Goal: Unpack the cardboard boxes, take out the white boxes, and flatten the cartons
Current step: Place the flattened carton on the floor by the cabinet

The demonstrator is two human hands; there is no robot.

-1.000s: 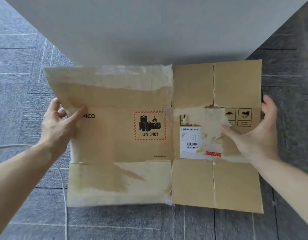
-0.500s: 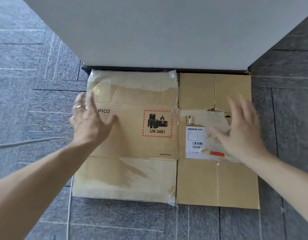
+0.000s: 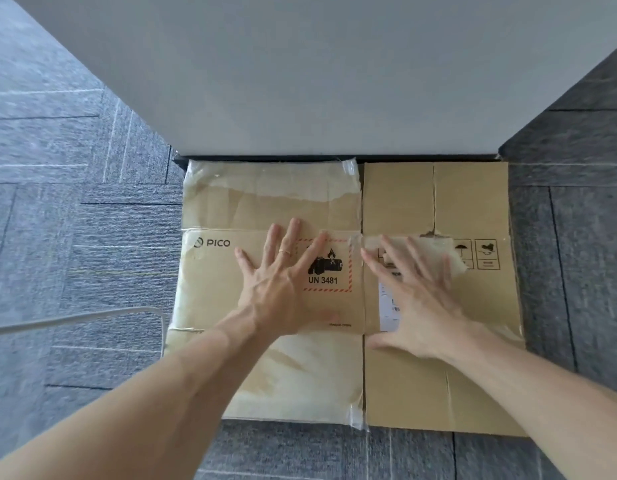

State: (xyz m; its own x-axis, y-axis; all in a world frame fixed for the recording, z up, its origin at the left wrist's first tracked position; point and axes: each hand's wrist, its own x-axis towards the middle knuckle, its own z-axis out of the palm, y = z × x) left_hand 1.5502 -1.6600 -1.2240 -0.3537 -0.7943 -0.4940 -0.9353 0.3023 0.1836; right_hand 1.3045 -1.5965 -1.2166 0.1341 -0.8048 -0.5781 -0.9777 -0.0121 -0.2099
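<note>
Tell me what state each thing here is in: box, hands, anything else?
carton, flattened, lying on the carpet
left hand, fingers spread, pressing flat on the carton
right hand, fingers spread, pressing flat on the carton
shipping label, partly covered by the right hand
white cable, lying on the carpet

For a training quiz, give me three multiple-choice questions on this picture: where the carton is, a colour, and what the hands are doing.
1. Where does the carton lie? A on a table; B on the grey carpet; C on a chair.
2. The UN 3481 label border is: A blue; B green; C red.
3. The left hand and right hand are: A gripping its edges; B flat on it, fingers spread; C off it.
Answers: B, carpet shows around it; C, red dashes frame the label; B, both palms press down.
</note>
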